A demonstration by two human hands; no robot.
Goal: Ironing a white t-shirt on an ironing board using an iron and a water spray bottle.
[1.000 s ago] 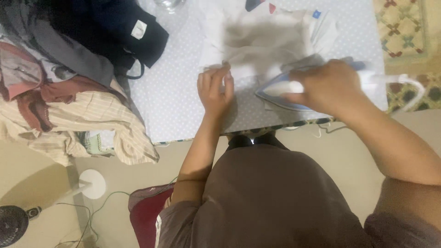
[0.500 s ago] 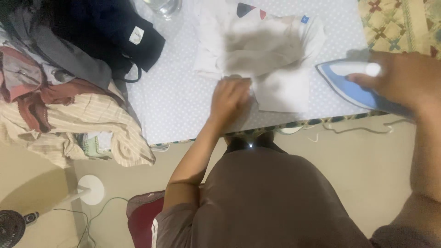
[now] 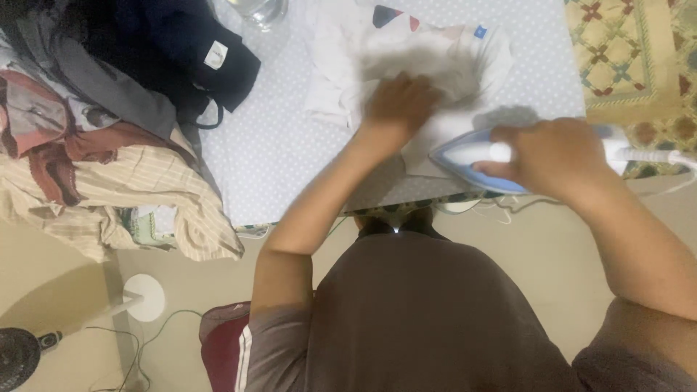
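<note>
A white garment (image 3: 330,65) with a grey printed patch lies on the dotted pale ironing surface (image 3: 268,160). My left hand (image 3: 398,101) rests on the garment's middle, fingers spread flat on the cloth. My right hand (image 3: 555,156) grips the handle of a blue and white iron (image 3: 465,154), which sits at the garment's near right corner, its tip pointing left. The iron's white cord (image 3: 657,156) trails off to the right.
A heap of clothes lies at the left: dark garments (image 3: 167,51), a striped beige shirt (image 3: 145,196) and reddish cloth (image 3: 51,152). A glass item (image 3: 260,11) stands at the far edge. A patterned mat (image 3: 632,58) lies right. A white fan base (image 3: 144,297) and cables sit on the floor.
The iron swung out to the right off the garment, then came back left onto its near corner. My left hand slid from the garment's near edge up onto its middle.
</note>
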